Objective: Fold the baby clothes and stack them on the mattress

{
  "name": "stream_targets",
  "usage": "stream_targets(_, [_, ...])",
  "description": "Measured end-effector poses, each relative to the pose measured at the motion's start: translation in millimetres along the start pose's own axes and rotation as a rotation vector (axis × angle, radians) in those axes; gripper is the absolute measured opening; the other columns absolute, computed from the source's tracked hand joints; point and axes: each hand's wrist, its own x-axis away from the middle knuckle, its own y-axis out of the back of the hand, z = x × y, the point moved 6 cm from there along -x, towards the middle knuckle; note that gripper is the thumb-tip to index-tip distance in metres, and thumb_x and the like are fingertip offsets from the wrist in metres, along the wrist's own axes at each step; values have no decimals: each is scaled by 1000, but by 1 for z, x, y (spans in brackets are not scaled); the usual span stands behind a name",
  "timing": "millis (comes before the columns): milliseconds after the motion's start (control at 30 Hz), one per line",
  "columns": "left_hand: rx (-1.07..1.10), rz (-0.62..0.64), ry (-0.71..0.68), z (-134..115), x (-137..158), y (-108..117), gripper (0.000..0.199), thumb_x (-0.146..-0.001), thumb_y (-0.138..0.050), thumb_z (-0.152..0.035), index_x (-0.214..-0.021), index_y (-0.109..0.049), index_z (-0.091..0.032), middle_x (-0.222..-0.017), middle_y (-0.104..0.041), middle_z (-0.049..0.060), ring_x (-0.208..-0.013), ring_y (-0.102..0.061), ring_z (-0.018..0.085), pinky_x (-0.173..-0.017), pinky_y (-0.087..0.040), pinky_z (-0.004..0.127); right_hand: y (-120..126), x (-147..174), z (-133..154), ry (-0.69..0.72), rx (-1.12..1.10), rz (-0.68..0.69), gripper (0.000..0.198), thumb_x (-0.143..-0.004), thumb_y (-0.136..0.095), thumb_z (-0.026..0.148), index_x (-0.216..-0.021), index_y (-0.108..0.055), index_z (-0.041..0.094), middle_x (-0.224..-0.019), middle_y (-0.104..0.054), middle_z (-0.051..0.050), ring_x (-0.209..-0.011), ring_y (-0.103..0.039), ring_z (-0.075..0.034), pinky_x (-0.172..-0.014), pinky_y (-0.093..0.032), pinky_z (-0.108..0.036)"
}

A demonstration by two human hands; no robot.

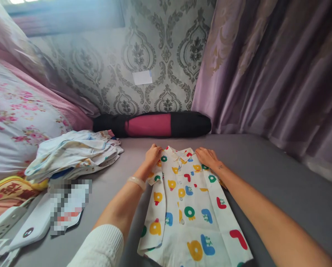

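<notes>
A white child's shirt [193, 207] printed with yellow, red, green and blue letter shapes lies front up before me, its collar at the far end. Its buttoned front faces me, and the bottom runs out of view. At the shirt's left shoulder, my left hand [154, 154] is closed on the cloth, fingers curled. My right hand [207, 156] grips the opposite shoulder beside the collar, with the fingertips partly hidden. A pale bangle [137, 183] circles my left wrist.
The shirt rests on a grey sheet [279, 178]. To the left are a pile of light clothes [77, 154], a white device [34, 224], a power strip [5, 222] and a floral pillow [24, 118]. A black and pink roll [152, 125] lies along the wall; purple curtains [266, 74] hang at right.
</notes>
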Motion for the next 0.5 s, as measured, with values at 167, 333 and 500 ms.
stream_targets(167, [-37,7,-6,4,-13,-5,34,-94,-37,-30,-109,-67,-23,-100,-55,8,-90,-58,18,-75,-43,25,-8,-14,-1,7,-2,16,39,-97,-26,27,-111,-62,20,-111,-62,-12,-97,-61,-23,-80,-40,-33])
stream_targets(333, [-7,30,29,6,-22,-11,33,-92,-39,-29,-110,-67,-23,-106,-58,9,-96,-59,20,-79,-43,27,-18,-21,-4,-37,-60,34,38,-96,-28,25,-109,-63,18,-112,-63,-14,-98,-61,-23,-81,-40,-33])
stream_targets(500, [174,160,186,22,-28,-26,25,-83,-54,-28,-100,-70,-20,-101,-67,9,-100,-59,22,-81,-43,27,-26,-22,-12,-100,-129,32,36,-95,-32,29,-111,-63,19,-111,-65,-13,-100,-61,-23,-81,-41,-33])
